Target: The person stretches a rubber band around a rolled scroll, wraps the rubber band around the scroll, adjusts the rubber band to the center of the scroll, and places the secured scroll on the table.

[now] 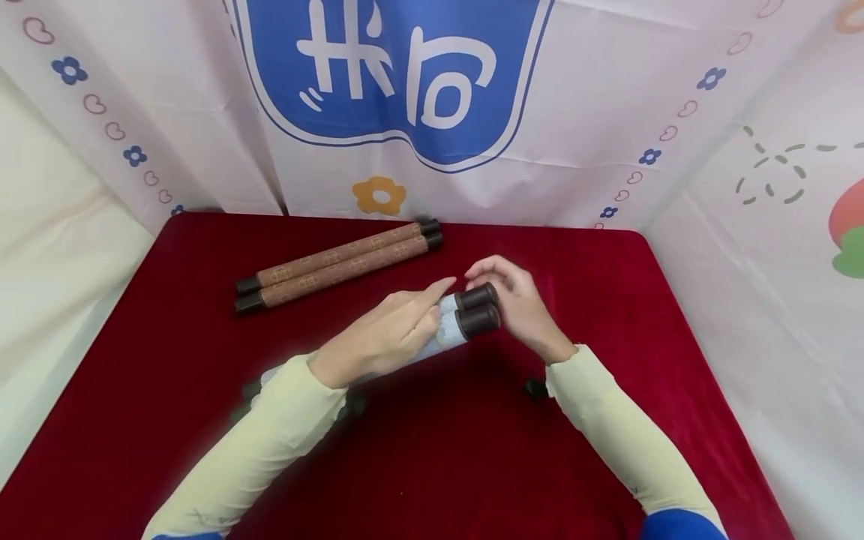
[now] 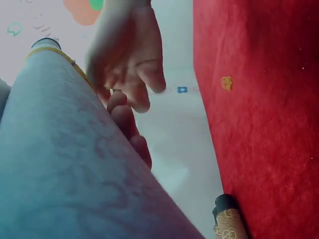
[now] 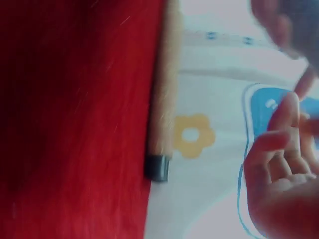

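My left hand point(image 1: 388, 334) grips a light blue patterned scroll point(image 1: 442, 337), rolled into two side-by-side rolls with dark end knobs, tilted above the table. Its index finger stretches along the scroll toward my right fingertips. A yellow cord point(image 2: 62, 53) runs round the scroll near its far end in the left wrist view. Right behind the dark knobs, my right hand point(image 1: 516, 300) has bent fingers close to that cord; I cannot tell whether they pinch it. In the right wrist view, my right hand's fingertips point(image 3: 286, 107) meet the left index finger. My left sleeve covers the scroll's near part.
A brown, gold-patterned scroll point(image 1: 347, 266) with black knobs lies toward the back of the red-covered table point(image 1: 432, 465). A small dark object point(image 1: 536, 388) sits by my right sleeve. Dark green shapes point(image 1: 352, 405) show under my left sleeve. Printed white cloth point(image 1: 587, 150) walls the table's back.
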The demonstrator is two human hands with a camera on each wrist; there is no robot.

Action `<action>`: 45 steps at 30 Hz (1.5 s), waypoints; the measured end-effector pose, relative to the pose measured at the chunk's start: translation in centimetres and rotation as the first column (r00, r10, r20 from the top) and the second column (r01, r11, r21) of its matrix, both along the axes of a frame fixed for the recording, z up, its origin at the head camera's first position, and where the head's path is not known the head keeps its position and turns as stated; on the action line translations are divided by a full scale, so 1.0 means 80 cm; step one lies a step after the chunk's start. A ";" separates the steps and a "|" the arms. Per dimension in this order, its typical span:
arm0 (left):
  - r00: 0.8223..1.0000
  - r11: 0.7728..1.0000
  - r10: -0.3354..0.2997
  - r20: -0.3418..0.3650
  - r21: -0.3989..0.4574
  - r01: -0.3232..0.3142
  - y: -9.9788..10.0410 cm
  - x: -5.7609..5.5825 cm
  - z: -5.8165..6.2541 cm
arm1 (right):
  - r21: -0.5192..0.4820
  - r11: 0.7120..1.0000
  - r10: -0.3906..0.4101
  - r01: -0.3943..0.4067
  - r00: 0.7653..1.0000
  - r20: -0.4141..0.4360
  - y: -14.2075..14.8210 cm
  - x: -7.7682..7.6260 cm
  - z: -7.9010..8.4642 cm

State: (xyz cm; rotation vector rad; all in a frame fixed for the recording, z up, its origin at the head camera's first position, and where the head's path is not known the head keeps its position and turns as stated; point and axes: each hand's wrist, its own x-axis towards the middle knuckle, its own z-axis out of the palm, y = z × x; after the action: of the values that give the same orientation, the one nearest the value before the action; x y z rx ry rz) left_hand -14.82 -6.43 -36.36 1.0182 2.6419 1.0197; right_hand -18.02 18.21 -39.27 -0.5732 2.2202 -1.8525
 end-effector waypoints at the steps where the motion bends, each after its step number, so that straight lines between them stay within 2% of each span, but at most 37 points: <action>1: 1.000 1.000 0.015 -0.006 -0.015 -0.015 0.003 -0.001 -0.001 | -0.014 1.000 -0.018 0.019 0.998 0.053 0.001 0.003 0.005; 4: 0.997 0.996 0.061 -0.055 -0.065 -0.064 0.013 -0.004 -0.005 | 0.008 1.000 0.020 -0.022 0.991 0.134 0.004 0.011 0.018; 5: 0.994 0.992 0.081 -0.071 -0.091 -0.087 0.016 -0.005 -0.008 | 0.027 0.999 0.033 -0.037 0.990 0.139 0.004 0.015 0.022; 7: 0.988 0.981 0.113 -0.108 -0.143 -0.128 0.024 -0.006 -0.013 | 0.084 0.996 0.008 -0.018 0.994 0.109 0.001 0.020 0.025; 10: 0.976 0.965 0.143 -0.162 -0.196 -0.173 0.037 -0.008 -0.022 | 0.195 0.976 -0.108 0.100 0.994 0.031 -0.007 0.024 0.023; 14: 0.966 0.965 0.141 -0.219 -0.188 -0.183 0.050 -0.011 -0.031 | 0.308 0.916 -0.249 0.256 0.966 -0.062 -0.016 0.028 0.014; 17: 0.967 0.970 0.130 -0.217 -0.174 -0.170 0.056 -0.011 -0.033 | 0.316 0.888 -0.313 0.333 0.943 -0.113 -0.020 0.029 0.008; 20: 0.971 0.970 0.132 -0.198 -0.174 -0.167 0.057 -0.010 -0.036 | 0.303 0.873 -0.353 0.382 0.924 -0.146 -0.021 0.028 0.004; 25: 0.968 0.969 0.150 -0.203 -0.163 -0.185 0.045 -0.005 -0.045 | 0.285 0.864 -0.387 0.416 0.909 -0.155 -0.019 0.025 -0.002; 32: 0.954 0.953 0.202 -0.221 -0.181 -0.244 0.016 0.002 -0.054 | 0.283 0.860 -0.402 0.425 0.905 -0.136 -0.019 0.018 -0.014; 41: 0.964 0.976 0.159 -0.213 -0.113 -0.186 0.041 -0.002 -0.049 | 0.269 0.872 -0.380 0.410 0.912 -0.157 -0.016 0.018 -0.014; 45: 0.957 0.971 0.186 -0.221 -0.107 -0.214 0.031 0.003 -0.053 | 0.263 0.869 -0.392 0.419 0.908 -0.150 -0.011 0.017 -0.015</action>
State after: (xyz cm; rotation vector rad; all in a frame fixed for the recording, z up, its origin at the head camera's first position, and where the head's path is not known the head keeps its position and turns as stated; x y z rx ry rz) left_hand -14.57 -3.98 -40.63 0.8890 2.9906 0.7990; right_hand -16.69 17.31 -40.43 -0.1419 2.7813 -1.6351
